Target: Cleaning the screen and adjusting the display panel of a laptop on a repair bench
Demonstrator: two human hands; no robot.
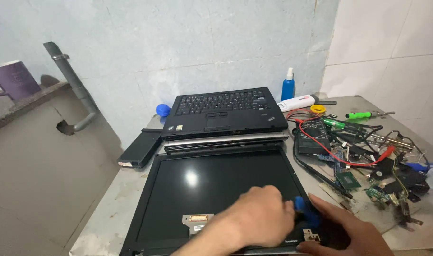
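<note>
A black laptop lies fully opened flat on the bench, its keyboard half (223, 111) at the back and its dark screen panel (216, 189) toward me. My left hand (259, 215) rests fisted on the screen's lower right area. My right hand (354, 230) sits at the lower right corner of the bezel, fingers around a small blue tool (304, 211) pressed against the panel's edge. A metal bracket with a connector (196, 221) shows at the panel's bottom middle, and a hinge bracket (310, 234) near the right corner.
A black battery pack (139, 148) lies left of the laptop. To the right sit a multimeter (312, 133) with red and black leads, circuit boards (348, 180), a green screwdriver (363, 114) and a blue bottle (288, 86). A purple mug (13, 79) stands on the left ledge.
</note>
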